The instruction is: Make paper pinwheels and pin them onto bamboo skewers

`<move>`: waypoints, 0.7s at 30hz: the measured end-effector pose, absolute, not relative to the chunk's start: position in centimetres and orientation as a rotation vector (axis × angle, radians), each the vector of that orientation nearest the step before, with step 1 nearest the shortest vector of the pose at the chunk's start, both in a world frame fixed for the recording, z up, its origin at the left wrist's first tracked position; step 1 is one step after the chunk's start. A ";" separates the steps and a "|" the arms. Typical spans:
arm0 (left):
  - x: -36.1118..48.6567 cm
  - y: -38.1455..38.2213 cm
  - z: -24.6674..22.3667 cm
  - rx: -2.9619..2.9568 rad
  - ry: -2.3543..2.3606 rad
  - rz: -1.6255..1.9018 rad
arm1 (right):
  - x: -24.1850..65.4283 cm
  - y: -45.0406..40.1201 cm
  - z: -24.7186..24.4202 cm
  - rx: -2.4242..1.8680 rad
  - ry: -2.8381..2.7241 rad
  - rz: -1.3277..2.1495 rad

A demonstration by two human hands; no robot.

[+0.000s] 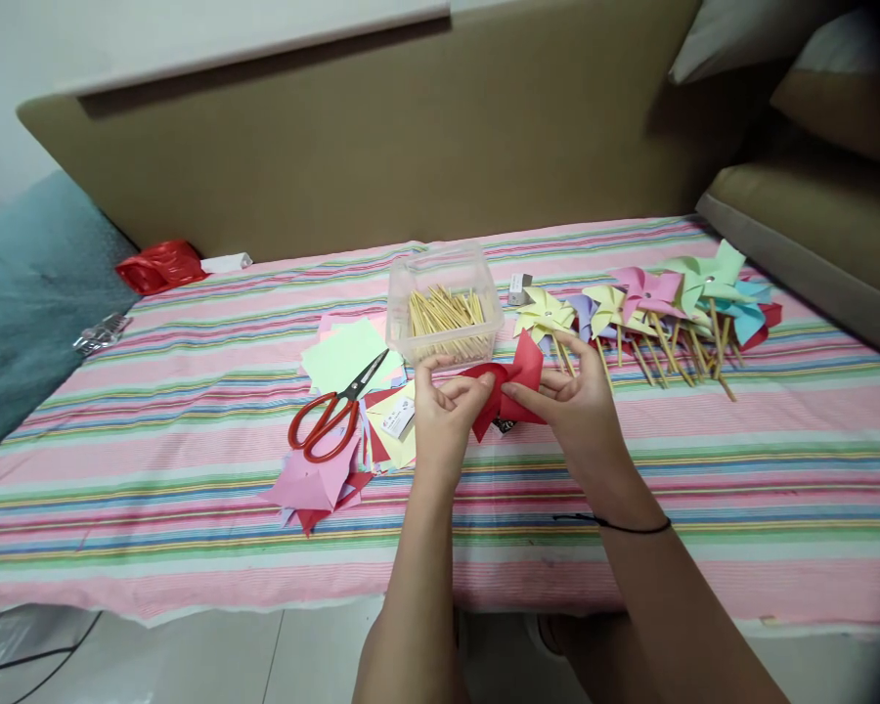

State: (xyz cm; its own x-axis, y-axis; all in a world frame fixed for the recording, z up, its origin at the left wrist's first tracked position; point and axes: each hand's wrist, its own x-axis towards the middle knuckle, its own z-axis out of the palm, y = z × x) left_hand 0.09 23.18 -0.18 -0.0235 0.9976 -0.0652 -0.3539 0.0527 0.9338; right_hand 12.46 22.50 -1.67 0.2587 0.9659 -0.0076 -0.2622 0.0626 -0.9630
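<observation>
Between my two hands is a red paper pinwheel, its blades folded in toward the centre and no stick visible on it. My left hand pinches the left blades between thumb and fingers. On the other side, my right hand grips the pinwheel with the thumb pressed near its middle. A small dark patterned object shows just beneath the paper, mostly hidden. Beyond my hands stands a clear plastic box holding many short wooden sticks.
Red-handled scissors lie over pale green paper squares. Cut pink paper and a small white box are close by. Finished pinwheels on sticks are heaped at right. A red bag sits at far left on the striped cloth.
</observation>
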 end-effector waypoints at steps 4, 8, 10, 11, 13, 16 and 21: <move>0.0 23.2 -0.1 0.921 1.017 1.262 | 12.8 22.5 -1.7 -1.121 -0.785 1.128; -0.1 23.5 -0.6 0.952 0.988 1.258 | 13.2 22.4 -1.6 -1.119 -0.777 1.215; -0.1 23.6 -0.7 0.937 0.975 1.279 | 13.4 22.4 -1.5 -1.126 -0.787 1.259; 0.0 23.7 -0.7 0.925 0.980 1.290 | 13.6 22.3 -1.5 -1.131 -0.793 1.269; 0.0 23.7 -0.8 0.904 0.994 1.307 | 13.8 22.4 -1.5 -1.135 -0.810 1.257; 0.0 23.8 -0.8 0.896 0.978 1.305 | 13.9 22.5 -1.6 -1.123 -0.849 1.196; 0.0 23.9 -0.9 0.922 0.978 1.299 | 13.6 22.5 -1.7 -1.126 -0.935 1.108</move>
